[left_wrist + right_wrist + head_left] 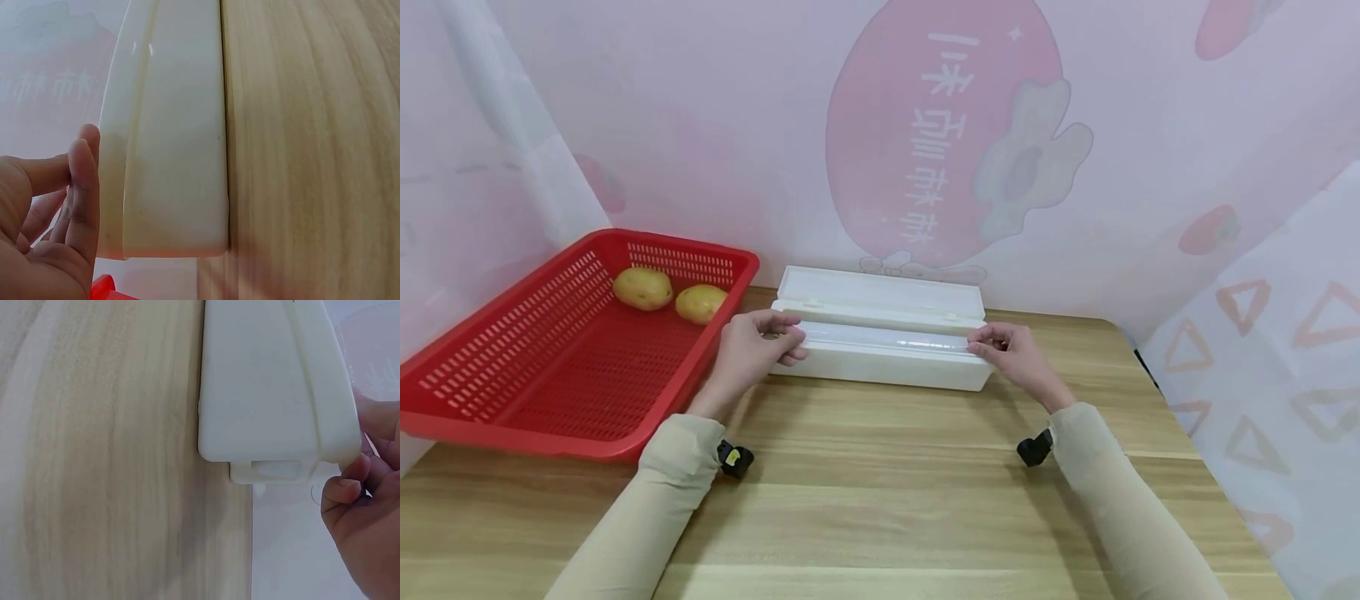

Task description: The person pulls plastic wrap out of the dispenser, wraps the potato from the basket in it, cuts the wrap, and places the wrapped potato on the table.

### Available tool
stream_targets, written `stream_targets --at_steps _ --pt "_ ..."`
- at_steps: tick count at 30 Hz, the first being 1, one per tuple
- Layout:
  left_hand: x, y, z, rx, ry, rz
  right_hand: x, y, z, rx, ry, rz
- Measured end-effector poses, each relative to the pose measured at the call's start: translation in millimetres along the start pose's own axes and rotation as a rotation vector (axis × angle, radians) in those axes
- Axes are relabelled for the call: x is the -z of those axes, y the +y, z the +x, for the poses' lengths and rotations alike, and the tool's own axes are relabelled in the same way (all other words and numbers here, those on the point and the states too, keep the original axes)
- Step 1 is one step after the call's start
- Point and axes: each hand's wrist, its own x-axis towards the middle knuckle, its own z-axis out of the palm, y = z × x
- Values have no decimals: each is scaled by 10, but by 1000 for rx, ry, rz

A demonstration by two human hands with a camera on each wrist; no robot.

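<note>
A long white plastic wrap dispenser box [880, 367] lies on the table with its lid [880, 292] raised at the back. Clear, shiny plastic wrap [917, 340] stretches along its top opening. At the box's left end, my left hand [752, 346] pinches the wrap's edge between thumb and fingers; the left wrist view shows those fingertips meeting beside the box's upper edge. My right hand [1017, 357] pinches the wrap at the right end, its bent fingers [342, 490] close to the box corner. The film itself is hard to make out in the wrist views.
A red perforated basket [625, 442] stands at the left, close beside my left forearm. Inside it, two potatoes [643, 288] lie near the back. A pale printed curtain [737, 125] hangs behind the wooden table [880, 500]. The table's right edge slopes away beyond my right arm.
</note>
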Motion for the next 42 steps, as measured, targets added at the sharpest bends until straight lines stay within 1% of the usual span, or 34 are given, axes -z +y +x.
stream_targets --at_steps 3,6,8,12,14,15,21,25,32,35,39,42 --pt "4 -29 2 -17 20 32 8 -4 7 -2 -3 -10" --pt "1 -49 7 -20 44 97 7 -12 6 16 -3 -4" --pt "-1 -59 10 -18 54 132 -3 -98 -22 51 -2 -16" --pt "-13 -78 23 -33 59 164 -18 -87 -17 127 24 -32" --pt "-21 -77 23 -42 66 166 -18 -38 4 135 34 -31" --pt "-25 -73 23 -47 70 164 -16 11 23 126 41 -22" --pt "-42 -62 35 -37 94 107 5 32 56 33 71 9" --pt "-59 -59 67 -36 87 59 41 50 93 16 74 20" --pt "-193 -14 90 -56 56 93 192 36 109 -35 135 21" --pt "-235 8 114 -62 44 108 261 25 109 -49 129 0" --pt "-238 80 159 -86 32 142 327 -3 116 -50 120 -9" --pt "-221 149 205 -104 29 143 368 -44 132 -48 119 -8"
